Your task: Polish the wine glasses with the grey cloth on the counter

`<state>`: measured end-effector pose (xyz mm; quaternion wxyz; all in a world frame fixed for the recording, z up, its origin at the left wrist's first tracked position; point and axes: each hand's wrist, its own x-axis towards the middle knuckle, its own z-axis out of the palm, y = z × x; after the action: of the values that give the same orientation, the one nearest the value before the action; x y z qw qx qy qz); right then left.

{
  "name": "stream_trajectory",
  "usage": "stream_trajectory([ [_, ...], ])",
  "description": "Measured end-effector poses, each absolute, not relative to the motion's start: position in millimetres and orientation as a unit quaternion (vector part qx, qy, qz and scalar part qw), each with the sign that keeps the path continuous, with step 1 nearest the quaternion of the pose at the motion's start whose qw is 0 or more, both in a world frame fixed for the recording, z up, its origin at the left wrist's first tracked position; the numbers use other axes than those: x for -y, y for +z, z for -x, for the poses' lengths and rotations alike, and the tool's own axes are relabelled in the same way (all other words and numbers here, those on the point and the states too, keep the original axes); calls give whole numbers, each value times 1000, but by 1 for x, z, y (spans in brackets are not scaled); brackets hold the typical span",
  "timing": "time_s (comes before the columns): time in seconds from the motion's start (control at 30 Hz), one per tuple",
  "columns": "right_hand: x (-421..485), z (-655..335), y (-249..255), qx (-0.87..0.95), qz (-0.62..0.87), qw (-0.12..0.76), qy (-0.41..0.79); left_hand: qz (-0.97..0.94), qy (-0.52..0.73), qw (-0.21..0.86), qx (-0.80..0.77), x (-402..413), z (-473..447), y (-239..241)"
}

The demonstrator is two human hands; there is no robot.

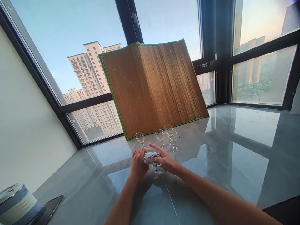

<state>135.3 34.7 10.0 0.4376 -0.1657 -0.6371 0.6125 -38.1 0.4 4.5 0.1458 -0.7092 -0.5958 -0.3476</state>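
Both my hands meet over a glossy grey marble surface (234, 150). My left hand (138, 162) is curled closed around something mostly hidden by a crumpled grey cloth (153, 160). My right hand (164, 160) grips that cloth from the right, its index finger stretched out above it. Just beyond the hands stand small stemmed glasses: one (140, 138) at the left, one (160, 136) in the middle, and two close together (172, 135) at the right. All stand upright.
A folded bamboo mat (152, 87) with green edging leans against the window behind the glasses. At the near left lie a dark phone (48, 210) and a round white-and-grey appliance (16, 203). Large windows with black frames show tower blocks outside.
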Motion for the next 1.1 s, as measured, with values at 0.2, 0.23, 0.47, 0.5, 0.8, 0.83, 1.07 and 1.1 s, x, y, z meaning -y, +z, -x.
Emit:
stream_trajectory([
  [0.2,-35,-140,12,613,143,427,649,696,-393,86,594,-5,38,-2],
  [0.23,-35,-140,13,611,144,425,652,694,-403,71,592,-5,37,-2],
  [0.47,-30,-143,22,560,149,427,694,666,-492,-127,546,-2,30,3],
  [0.5,-30,-144,23,552,149,427,700,657,-503,-153,541,-1,29,4],
  [0.8,-35,-145,28,458,127,419,773,522,-620,-346,473,-6,26,5],
  [0.83,-36,-145,28,453,133,424,773,501,-636,-366,458,-6,25,6],
  [1.07,-40,-137,20,540,250,501,629,391,-669,-491,398,-4,28,11],
  [1.1,-41,-136,18,564,272,503,596,380,-667,-503,398,-4,29,11],
])
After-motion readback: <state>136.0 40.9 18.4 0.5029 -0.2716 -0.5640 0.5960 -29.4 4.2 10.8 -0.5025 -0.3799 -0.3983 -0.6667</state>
